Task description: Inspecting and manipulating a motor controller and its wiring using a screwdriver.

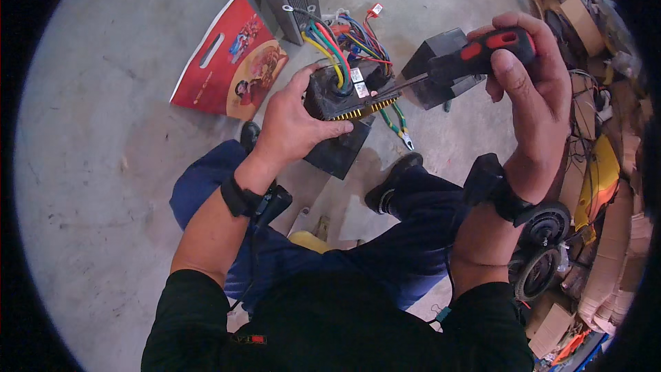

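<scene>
My left hand (286,124) grips a black motor controller (323,100) by its side, thumb along the lower edge, where a gold-coloured strip shows. Thick yellow, green, red and black cables (329,48) come out of its end, and a bundle of thin coloured wires (368,34) fans out behind. Wrapped around the black-and-red handle of a screwdriver (475,55) are the fingers of my right hand (540,89). The shaft points left along the controller's edge; whether its tip sits in a screw is too small to tell.
Green-handled pliers (398,127) lie on the floor beyond my feet. Dark boxes (435,52) stand behind the screwdriver. A red carry bag (213,79) and a grey finned controller (296,0) are at the far left. Cardboard scraps (613,234) and wheels (540,272) crowd the right.
</scene>
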A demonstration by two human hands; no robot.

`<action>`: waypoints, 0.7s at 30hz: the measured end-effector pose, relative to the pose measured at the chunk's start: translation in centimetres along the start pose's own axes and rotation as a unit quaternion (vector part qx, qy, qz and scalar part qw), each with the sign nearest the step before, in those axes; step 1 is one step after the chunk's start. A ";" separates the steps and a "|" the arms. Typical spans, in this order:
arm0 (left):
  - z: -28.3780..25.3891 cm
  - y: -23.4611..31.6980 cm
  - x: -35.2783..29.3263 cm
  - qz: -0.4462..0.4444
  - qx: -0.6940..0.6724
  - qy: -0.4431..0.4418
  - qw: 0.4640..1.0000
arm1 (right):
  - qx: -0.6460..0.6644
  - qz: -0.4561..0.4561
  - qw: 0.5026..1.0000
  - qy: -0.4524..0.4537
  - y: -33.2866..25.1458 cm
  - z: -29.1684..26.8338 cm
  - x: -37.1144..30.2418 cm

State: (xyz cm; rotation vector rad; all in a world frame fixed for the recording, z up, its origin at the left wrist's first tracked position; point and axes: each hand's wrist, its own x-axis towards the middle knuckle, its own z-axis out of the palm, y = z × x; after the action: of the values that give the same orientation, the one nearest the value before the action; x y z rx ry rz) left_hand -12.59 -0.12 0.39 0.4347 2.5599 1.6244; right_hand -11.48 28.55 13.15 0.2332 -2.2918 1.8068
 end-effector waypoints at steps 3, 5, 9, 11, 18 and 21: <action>0.0 0.1 0.0 -0.006 -0.006 -0.001 1.000 | 0.016 0.014 1.000 -0.006 1.2 -0.5 0.4; 0.1 0.2 0.0 -0.006 -0.007 0.006 1.000 | 0.017 0.019 1.000 -0.010 1.6 -0.9 0.5; 0.1 0.1 0.0 0.001 -0.006 0.009 1.000 | 0.011 0.010 1.000 -0.008 1.9 -1.2 0.7; 0.1 0.0 0.0 0.002 0.004 0.012 1.000 | 0.014 0.002 1.000 -0.003 2.0 -1.1 0.8; 0.1 -0.2 0.2 -0.001 -0.020 -0.002 1.000 | 0.008 0.016 1.000 -0.017 2.4 -1.3 0.9; 0.1 0.0 0.1 0.006 -0.018 0.006 1.000 | 0.004 0.018 1.000 -0.025 2.2 -1.4 0.8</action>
State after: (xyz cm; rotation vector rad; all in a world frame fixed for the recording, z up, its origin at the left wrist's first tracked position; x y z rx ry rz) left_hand -12.68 0.01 0.30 0.4403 2.5360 1.6797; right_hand -12.76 30.42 11.61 0.2440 -2.3383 1.8472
